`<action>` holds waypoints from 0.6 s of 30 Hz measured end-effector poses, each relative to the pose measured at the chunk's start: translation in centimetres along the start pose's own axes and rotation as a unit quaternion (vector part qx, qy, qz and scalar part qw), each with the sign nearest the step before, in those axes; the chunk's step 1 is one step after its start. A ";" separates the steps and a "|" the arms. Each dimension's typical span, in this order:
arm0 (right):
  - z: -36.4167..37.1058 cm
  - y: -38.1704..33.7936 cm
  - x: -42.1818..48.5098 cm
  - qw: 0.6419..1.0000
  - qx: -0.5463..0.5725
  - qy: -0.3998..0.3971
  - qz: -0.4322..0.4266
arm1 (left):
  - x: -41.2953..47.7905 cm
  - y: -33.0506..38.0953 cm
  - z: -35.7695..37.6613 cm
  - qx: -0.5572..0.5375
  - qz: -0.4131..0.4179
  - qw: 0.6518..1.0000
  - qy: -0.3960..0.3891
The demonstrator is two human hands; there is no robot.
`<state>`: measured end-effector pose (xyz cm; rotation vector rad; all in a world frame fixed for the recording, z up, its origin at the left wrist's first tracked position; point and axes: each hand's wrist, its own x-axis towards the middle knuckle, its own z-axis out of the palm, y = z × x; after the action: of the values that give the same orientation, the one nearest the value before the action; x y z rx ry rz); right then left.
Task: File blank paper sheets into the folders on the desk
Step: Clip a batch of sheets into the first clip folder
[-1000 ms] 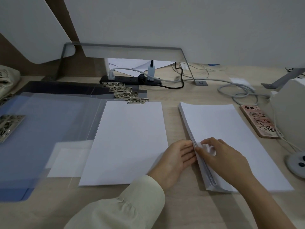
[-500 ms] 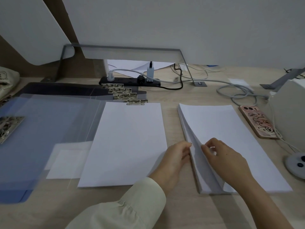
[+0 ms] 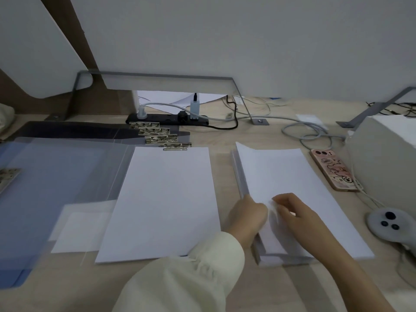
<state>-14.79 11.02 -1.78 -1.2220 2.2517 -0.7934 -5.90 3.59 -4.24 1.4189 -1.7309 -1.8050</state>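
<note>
Your two hands meet at the left side of the paper stack (image 3: 272,258), which lies toward the right side of the desk (image 3: 222,140), close to the front edge.

Your right hand (image 3: 300,218) rests on top of the stack. Its fingers are curled and pinch the left edge of the top sheets (image 3: 281,174). That edge is lifted a little off the rest of the stack.

Your left hand (image 3: 246,218) is just beside it and touches the same edge. Its fingertips go in under the lifted paper, so you cannot tell if it holds anything. The picture is blurry there.

Left of your left hand, in the middle of the desk, a white sheet (image 3: 164,199) lies flat with a metal clip (image 3: 175,149) at its far end. More clips (image 3: 157,134) lie in a row behind it. A see-through blue folder (image 3: 45,188) lies open at the left edge of the desk.

A phone (image 3: 331,170) lies just right of the stack. A power strip (image 3: 166,119) sits near the back edge.
</note>
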 end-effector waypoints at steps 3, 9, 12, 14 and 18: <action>-1.2 0.6 0.2 0.998 -0.029 0.052 0.024 | -1.0 0.7 -2.1 -0.026 0.043 0.999 0.020; -3.1 -1.2 -0.9 0.974 0.180 0.098 0.093 | -5.3 1.4 -10.3 -0.103 0.121 0.987 0.013; -1.4 -3.6 -1.8 0.921 0.375 -0.016 0.104 | -6.9 0.5 -13.8 -0.116 0.132 0.983 0.050; 0.4 -4.8 -2.0 0.915 0.395 -0.053 0.067 | -7.6 -0.6 -15.7 -0.098 0.123 0.984 0.090; 3.7 -7.8 -2.1 0.910 0.405 -0.084 0.037 | -8.8 -3.1 -19.1 -0.070 0.090 0.983 0.142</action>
<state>-6.77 8.42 0.97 -0.7488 1.5334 -1.3429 14.33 -0.72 0.62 1.3403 -1.5040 -1.5147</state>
